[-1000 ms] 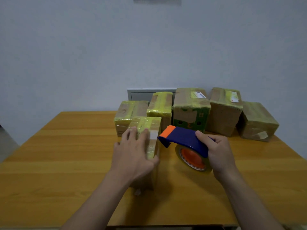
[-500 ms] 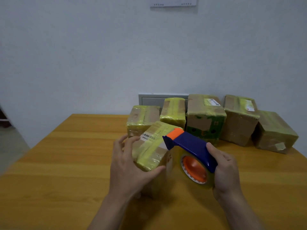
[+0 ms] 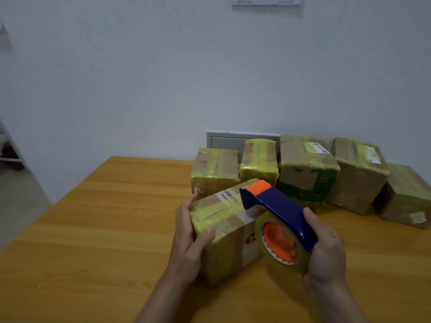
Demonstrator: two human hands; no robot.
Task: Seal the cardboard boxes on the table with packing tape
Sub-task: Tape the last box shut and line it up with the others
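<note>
Head view: your left fingers point(image 3: 185, 206) curl round the far-left edge of the front cardboard box point(image 3: 224, 250), w/ the thumb pressed on its near top corner, so the left hand point(image 3: 186, 243) grips the box from the side. Your right fingers point(image 3: 309, 217) wrap the rear of the blue tape dispenser point(image 3: 277, 206), thumb along the top of the handle; the right hand point(image 3: 326, 252) holds it firmly. The dispenser's orange nose sits over the box top, next to a white label point(image 3: 229, 197). The tape roll point(image 3: 279, 247), clear w/ an orange core, hangs just beside the box's right face; can't tell if it touches. The box stands on the table point(image 3: 105, 229), turned at an angle, approx. centre-front, wrapped in yellowish tape. Behind it, a row of five taped boxes point(image 3: 359, 180) lines the table's back edge. A grey panel point(image 3: 233, 142) shows on the wall behind them.
</note>
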